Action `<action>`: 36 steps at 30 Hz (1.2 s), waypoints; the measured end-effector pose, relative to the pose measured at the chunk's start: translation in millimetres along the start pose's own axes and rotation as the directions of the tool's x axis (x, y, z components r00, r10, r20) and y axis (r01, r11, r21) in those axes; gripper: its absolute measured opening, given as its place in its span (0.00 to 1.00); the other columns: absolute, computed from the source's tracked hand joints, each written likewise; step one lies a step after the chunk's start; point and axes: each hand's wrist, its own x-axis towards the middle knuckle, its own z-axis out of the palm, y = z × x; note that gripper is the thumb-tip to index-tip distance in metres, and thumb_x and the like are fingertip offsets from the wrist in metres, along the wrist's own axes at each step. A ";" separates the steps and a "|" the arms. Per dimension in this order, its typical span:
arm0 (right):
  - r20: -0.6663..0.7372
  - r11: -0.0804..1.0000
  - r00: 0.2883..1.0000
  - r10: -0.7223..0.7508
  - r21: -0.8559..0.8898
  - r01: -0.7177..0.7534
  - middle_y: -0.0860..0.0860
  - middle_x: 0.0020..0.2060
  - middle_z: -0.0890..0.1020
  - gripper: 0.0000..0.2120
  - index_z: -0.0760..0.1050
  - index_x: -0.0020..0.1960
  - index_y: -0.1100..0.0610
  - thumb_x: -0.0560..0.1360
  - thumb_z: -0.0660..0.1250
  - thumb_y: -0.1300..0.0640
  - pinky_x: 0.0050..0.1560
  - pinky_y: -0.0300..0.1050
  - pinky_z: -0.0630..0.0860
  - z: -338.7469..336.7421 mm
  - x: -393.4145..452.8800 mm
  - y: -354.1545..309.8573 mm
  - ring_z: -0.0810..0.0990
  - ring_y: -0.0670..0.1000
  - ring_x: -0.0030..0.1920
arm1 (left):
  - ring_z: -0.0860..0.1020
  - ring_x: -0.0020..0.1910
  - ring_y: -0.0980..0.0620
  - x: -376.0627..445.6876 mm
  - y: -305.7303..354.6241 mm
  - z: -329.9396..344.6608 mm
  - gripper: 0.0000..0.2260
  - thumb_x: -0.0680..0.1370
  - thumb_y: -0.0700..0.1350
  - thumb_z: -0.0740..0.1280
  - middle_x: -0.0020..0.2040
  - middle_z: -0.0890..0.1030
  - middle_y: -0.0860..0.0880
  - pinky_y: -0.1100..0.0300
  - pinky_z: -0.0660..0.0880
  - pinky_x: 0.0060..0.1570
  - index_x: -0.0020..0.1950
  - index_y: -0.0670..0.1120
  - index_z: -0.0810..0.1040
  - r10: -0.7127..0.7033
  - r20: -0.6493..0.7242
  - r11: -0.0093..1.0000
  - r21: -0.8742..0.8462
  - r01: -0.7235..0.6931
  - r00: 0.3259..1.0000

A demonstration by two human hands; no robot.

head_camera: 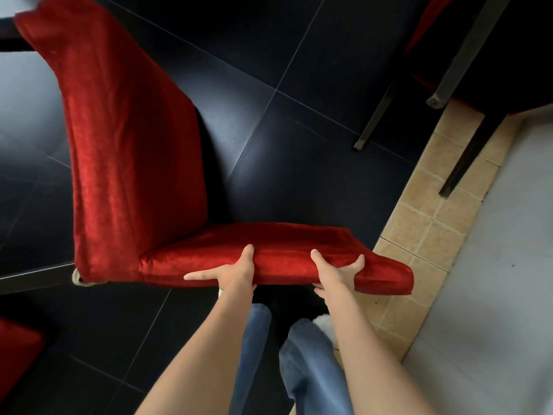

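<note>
Here, both hands take the red chair (131,145) by the near edge of its seat (284,244). The left hand (233,272) grips that edge with its thumb laid on top of the velvet and one finger stretched straight along the edge toward the backrest. The right hand (333,272) grips the same edge closer to the seat's front corner, two digits spread over the top of the cloth and the others tucked underneath.

The chair is over the black tiled floor (299,115). Its front corner reaches the edge of the beige tile strip (425,223), and its tall backrest (119,100) runs off toward the far left corner of the view. Whether its legs touch the floor cannot be told, since the red cover hides them. A pale cord (78,278) shows at the bottom of the backrest cover.

The person's jeans (311,363) are just below the seat, between the forearms. Dark furniture legs (460,166) stand at the far right, across the strip from the chair, and another patch of red cloth (18,348) sits at the near left edge.
</note>
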 end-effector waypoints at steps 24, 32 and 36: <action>0.497 -0.036 0.684 -0.535 -0.821 0.569 0.50 0.68 0.68 0.38 0.65 0.72 0.43 0.66 0.76 0.42 0.62 0.51 0.67 -137.2 69.8 -22.1 0.65 0.53 0.68 | 0.52 0.77 0.43 -69.6 -56.2 61.6 0.37 0.69 0.57 0.74 0.75 0.63 0.49 0.34 0.42 0.71 0.74 0.55 0.63 0.615 0.642 -0.239 0.705 -0.668 0.458; 0.595 -0.036 0.671 -0.442 -0.759 0.650 0.51 0.67 0.70 0.47 0.58 0.75 0.46 0.63 0.80 0.47 0.62 0.51 0.71 -138.5 99.2 -22.2 0.67 0.55 0.68 | 0.69 0.66 0.45 -56.0 -55.1 89.6 0.37 0.65 0.62 0.75 0.66 0.74 0.52 0.37 0.46 0.71 0.70 0.56 0.68 0.567 0.742 -0.458 0.645 -0.612 0.357; 0.628 -0.219 0.613 -0.480 -0.762 0.609 0.49 0.63 0.74 0.42 0.61 0.72 0.47 0.64 0.79 0.47 0.59 0.49 0.70 -145.6 105.7 -19.6 0.71 0.54 0.64 | 0.70 0.63 0.47 -52.9 -52.5 87.6 0.35 0.65 0.62 0.75 0.64 0.76 0.53 0.44 0.54 0.69 0.69 0.55 0.69 0.562 0.761 -0.462 0.613 -0.641 0.322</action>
